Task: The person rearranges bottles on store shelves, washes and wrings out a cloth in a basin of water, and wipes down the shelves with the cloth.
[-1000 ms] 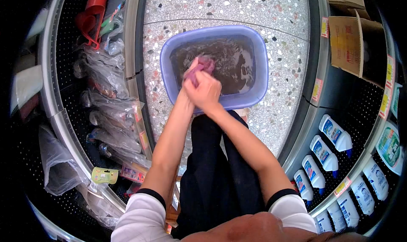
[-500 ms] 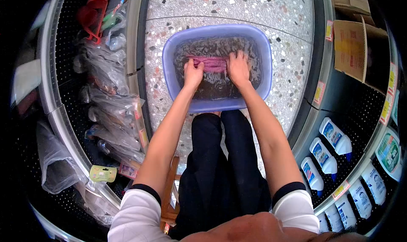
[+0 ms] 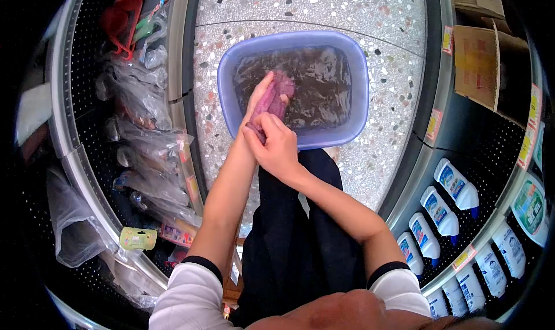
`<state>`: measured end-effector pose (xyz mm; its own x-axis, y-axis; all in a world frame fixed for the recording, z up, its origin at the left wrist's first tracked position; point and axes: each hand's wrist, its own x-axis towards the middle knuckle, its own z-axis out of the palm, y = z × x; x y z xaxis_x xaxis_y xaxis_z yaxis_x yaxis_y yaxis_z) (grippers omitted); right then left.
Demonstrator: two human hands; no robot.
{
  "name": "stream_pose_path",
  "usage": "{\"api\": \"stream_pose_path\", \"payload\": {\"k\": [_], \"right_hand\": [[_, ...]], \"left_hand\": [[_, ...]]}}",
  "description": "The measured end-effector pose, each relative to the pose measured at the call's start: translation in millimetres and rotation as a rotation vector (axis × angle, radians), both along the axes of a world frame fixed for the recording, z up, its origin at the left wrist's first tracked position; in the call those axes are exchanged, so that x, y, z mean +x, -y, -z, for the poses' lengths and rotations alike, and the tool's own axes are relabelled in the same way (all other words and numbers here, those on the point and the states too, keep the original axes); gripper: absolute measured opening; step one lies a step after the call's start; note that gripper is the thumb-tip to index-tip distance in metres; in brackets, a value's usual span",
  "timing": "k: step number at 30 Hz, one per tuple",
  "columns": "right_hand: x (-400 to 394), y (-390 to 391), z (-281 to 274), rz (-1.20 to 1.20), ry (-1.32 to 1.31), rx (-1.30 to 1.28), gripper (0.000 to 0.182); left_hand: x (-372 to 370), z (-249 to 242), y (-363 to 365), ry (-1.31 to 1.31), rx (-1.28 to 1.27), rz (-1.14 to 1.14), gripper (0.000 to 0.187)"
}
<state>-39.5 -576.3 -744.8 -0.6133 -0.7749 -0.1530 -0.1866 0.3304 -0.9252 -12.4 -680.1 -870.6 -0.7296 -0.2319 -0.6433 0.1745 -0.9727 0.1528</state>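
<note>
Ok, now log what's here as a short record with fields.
left hand: cradling purple-pink cloth
right hand: pinching the cloth's near end
container: blue-purple basin on speckled floor
contents: dark, rippled water
left shelf: red plastic item, clear-wrapped goods
right shelf: cardboard box, white bottles

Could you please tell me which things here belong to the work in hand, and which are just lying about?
In use:
left hand
right hand
pink cloth
purple basin
water

Lying about on the shelves:
white bottles
cardboard box
bagged goods
red plastic item
</note>
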Motion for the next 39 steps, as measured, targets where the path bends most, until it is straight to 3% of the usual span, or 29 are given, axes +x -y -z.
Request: {"api": "stream_pose_path", "payload": {"k": [3, 6, 7, 10, 11, 14, 15, 18, 19, 21, 23, 26, 28, 30, 31, 32, 34, 38, 39], "right_hand": [[-8.1, 8.4, 17.9, 0.042, -0.278, 0.077, 0.027], [-37.8, 28.5, 44.3, 0.098, -0.303, 0.275, 0.034], [-46.5, 34.2, 53.1, 0.108, -0.288, 0.291, 0.035], [-73.2, 46.7, 83.1, 0.122, -0.284, 0.358, 0.037], [-83.6, 49.0, 95.9, 0.123, -0.290, 0.383, 0.038], [-111.3, 31.1, 128.5, -0.041, -0.355, 0.352, 0.041], [-116.4, 24.0, 135.3, -0.092, -0.346, 0.365, 0.040], [-130.3, -1.4, 158.4, -0.257, -0.392, 0.425, 0.044], [-132.0, -7.3, 157.9, -0.301, -0.411, 0.502, 0.045], [-130.1, -12.6, 158.8, -0.262, -0.425, 0.596, 0.039], [-127.9, -13.1, 169.8, -0.128, -0.375, 0.529, 0.034], [-117.9, -7.1, 146.4, -0.031, -0.302, 0.300, 0.021], [-103.7, -9.2, 107.3, -0.077, -0.189, 0.035, 0.018], [-85.3, -13.7, 51.7, -0.163, -0.178, -0.075, 0.016], [-76.0, -17.6, 31.0, -0.202, -0.155, -0.119, 0.016], [-68.0, -21.8, 15.2, -0.238, -0.133, -0.165, 0.016], [-57.8, -29.2, -2.7, -0.330, -0.106, -0.180, 0.017], [-95.1, -15.6, -0.4, -0.139, -0.222, -0.181, 0.013], [-106.8, -11.7, 9.1, -0.049, -0.115, -0.088, 0.013]], "left_hand": [[5.4, -19.2, -8.1, -0.296, 0.121, 0.018, 0.029], [1.0, 32.0, -35.3, 0.224, -0.087, -0.213, 0.028], [0.4, 23.5, -33.7, 0.110, -0.264, -0.170, 0.034], [-11.2, -4.2, -23.5, 0.421, 0.003, -0.092, 0.036], [-10.1, -3.0, -26.1, 0.373, 0.021, -0.155, 0.037], [-9.9, -29.2, -25.6, 0.530, -0.444, -0.150, 0.035], [-1.2, -8.4, -21.7, 0.611, -0.658, -0.128, 0.034], [15.3, 31.6, -14.6, 0.936, -1.215, 0.221, 0.033], [14.7, 22.2, -11.8, 1.068, -1.314, 0.464, 0.048], [16.1, 28.4, -14.9, 1.069, -1.278, 0.491, 0.055], [14.1, 19.6, -18.8, 1.005, -1.245, 0.468, 0.069], [5.4, -13.8, -33.9, 1.034, -1.182, 0.476, 0.071], [1.2, -16.5, -32.0, 0.780, -0.718, 0.276, 0.074], [-10.6, -45.4, -26.3, 0.500, -0.259, 0.067, 0.074], [-8.7, -39.7, -21.4, 0.348, -0.214, 0.046, 0.062], [-9.4, -34.0, -18.6, 0.341, -0.149, 0.059, 0.046], [-0.9, -37.8, -18.2, 0.425, -0.170, 0.256, 0.033], [14.6, -66.9, -34.5, 0.358, -0.179, 0.060, 0.031], [14.2, -75.8, -36.0, 0.318, -0.118, -0.010, 0.032]]}}
